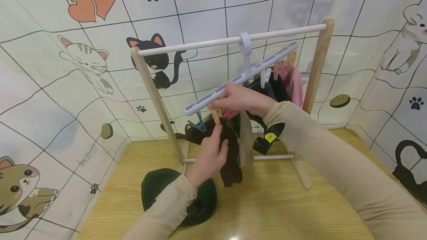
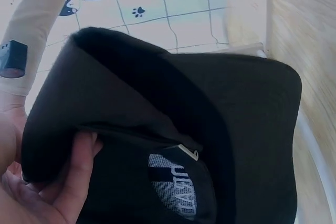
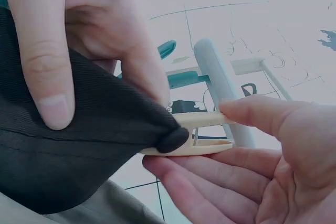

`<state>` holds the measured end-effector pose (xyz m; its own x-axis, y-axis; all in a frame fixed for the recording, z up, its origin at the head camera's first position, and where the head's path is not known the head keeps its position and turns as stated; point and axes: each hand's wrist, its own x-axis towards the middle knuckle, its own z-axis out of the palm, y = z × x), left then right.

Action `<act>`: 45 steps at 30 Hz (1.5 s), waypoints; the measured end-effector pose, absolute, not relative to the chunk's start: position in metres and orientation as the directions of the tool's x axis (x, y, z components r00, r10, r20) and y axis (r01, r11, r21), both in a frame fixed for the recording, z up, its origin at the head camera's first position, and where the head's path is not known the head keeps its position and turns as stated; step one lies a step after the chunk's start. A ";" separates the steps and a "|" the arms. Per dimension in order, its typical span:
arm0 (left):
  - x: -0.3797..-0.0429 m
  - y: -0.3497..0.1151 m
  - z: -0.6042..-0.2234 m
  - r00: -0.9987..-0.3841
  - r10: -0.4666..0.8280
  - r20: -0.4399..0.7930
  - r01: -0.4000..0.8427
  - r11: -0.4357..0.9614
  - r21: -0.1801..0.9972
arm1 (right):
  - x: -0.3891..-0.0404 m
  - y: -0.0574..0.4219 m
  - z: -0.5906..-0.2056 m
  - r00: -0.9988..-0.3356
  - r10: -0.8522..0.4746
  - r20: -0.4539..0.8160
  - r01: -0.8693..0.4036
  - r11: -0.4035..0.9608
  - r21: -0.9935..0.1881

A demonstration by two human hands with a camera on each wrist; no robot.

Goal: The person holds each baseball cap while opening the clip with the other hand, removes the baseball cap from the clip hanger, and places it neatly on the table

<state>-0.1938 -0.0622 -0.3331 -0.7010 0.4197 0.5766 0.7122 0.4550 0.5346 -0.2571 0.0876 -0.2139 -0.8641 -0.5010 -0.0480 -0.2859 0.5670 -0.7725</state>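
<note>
A dark brown cap (image 1: 230, 158) hangs below the left part of a pale lilac hanger (image 1: 220, 91). My left hand (image 1: 210, 155) pinches the cap's cloth between thumb and fingers; the left wrist view shows the cap's strap buckle (image 2: 189, 152) and printed label (image 2: 176, 187). A cream clothespin (image 3: 205, 145) is pinched by my right hand (image 1: 241, 99), thumb on one leg and fingers on the other. Its tip meets the cap beside the round top button (image 3: 173, 140); how far it bites is hidden. A teal clothespin (image 1: 200, 124) hangs near the hanger's left end.
The hanger hooks over a white rail (image 1: 200, 46) on a wooden stand (image 1: 320, 62). Several pegged items, including a pink one (image 1: 296, 84), hang on its right side. A dark green cap (image 1: 163, 180) lies on the wood-grain table (image 1: 267, 210), under my left forearm. A cat-print backdrop (image 1: 207, 10) stands behind.
</note>
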 end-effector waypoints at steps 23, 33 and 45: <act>-0.179 -0.064 -0.341 -0.780 0.311 0.542 0.625 0.384 0.680 | -0.260 0.084 -0.223 -0.839 -0.544 0.007 -0.306 0.461 -0.833; -0.169 -0.073 -0.361 -0.794 0.305 0.526 0.606 0.333 0.723 | -0.262 0.081 -0.227 -0.862 -0.500 0.081 -0.352 0.477 -0.806; -0.172 -0.088 -0.377 -0.868 0.229 0.442 0.489 0.233 0.840 | -0.264 0.082 -0.228 -0.863 -0.496 0.100 -0.380 0.506 -0.774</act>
<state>-0.1719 -0.0877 -0.3773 -0.8676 0.2289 0.4415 0.4892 0.2332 0.8404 -0.2639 0.0819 -0.2283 -0.8628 -0.4957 0.0995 -0.3800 0.5060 -0.7743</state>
